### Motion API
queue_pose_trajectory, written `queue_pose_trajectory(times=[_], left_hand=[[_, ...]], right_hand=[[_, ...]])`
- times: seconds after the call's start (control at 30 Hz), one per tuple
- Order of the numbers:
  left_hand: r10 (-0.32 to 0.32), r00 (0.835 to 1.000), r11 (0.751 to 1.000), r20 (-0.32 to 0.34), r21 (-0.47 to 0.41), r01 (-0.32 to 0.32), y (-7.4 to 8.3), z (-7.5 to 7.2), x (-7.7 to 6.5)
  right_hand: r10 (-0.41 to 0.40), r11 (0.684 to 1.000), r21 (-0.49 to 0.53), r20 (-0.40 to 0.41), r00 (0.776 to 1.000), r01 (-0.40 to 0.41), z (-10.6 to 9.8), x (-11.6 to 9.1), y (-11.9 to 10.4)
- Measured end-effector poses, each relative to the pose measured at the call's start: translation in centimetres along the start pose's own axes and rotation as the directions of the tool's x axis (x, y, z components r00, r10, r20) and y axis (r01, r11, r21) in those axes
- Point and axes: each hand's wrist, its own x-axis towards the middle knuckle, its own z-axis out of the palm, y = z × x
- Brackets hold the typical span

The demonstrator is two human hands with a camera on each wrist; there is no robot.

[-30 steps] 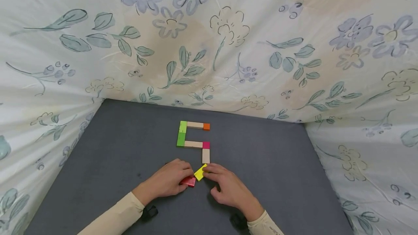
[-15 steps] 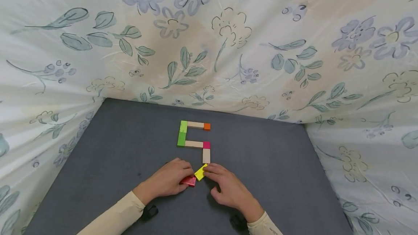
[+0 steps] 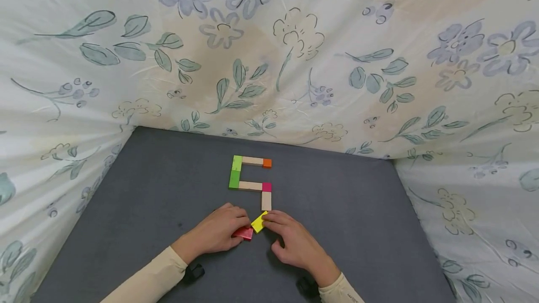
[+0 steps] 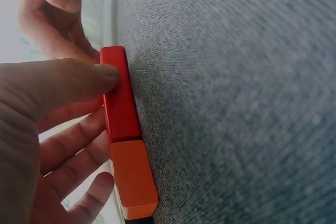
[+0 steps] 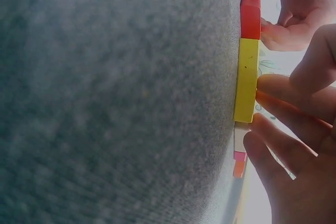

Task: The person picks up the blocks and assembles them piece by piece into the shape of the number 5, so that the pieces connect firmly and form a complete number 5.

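My left hand point(image 3: 221, 229) holds a red block point(image 3: 245, 233) on the dark cloth, its thumb on the near side and its fingers behind. An orange block point(image 4: 134, 174) sits end to end with the red one in the left wrist view; the head view hides it under the hand. Slanting up from the red block, a yellow block point(image 3: 258, 223) reaches a plain wooden block point(image 3: 266, 201). Fairly straight fingers of my right hand point(image 3: 296, 242) touch the yellow block's far side, while its thumb stays off.
Beyond the hands, a magenta block point(image 3: 266, 187), plain blocks point(image 3: 250, 185), two green blocks point(image 3: 234, 179) and an orange-red block point(image 3: 267, 163) form an angular line. Patterned curtains point(image 3: 269, 60) hang around the grey-covered table point(image 3: 345, 200).
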Motion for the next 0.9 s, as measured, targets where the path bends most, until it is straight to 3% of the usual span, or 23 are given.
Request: queue_pose_trajectory(times=[0.7, 0.9], left_hand=[[-0.003, 1.000, 1.000, 0.010, -0.017, 0.003, -0.16, -0.21, 0.01], [0.001, 0.999, 0.999, -0.047, -0.038, -0.002, -0.40, -0.79, -0.32]], right_hand=[[-0.023, 1.000, 0.003, -0.045, 0.999, 0.023, 0.15, 0.14, -0.03], [-0.036, 0.999, -0.021, -0.088, 0.995, 0.035, 0.12, 0.07, -0.24]])
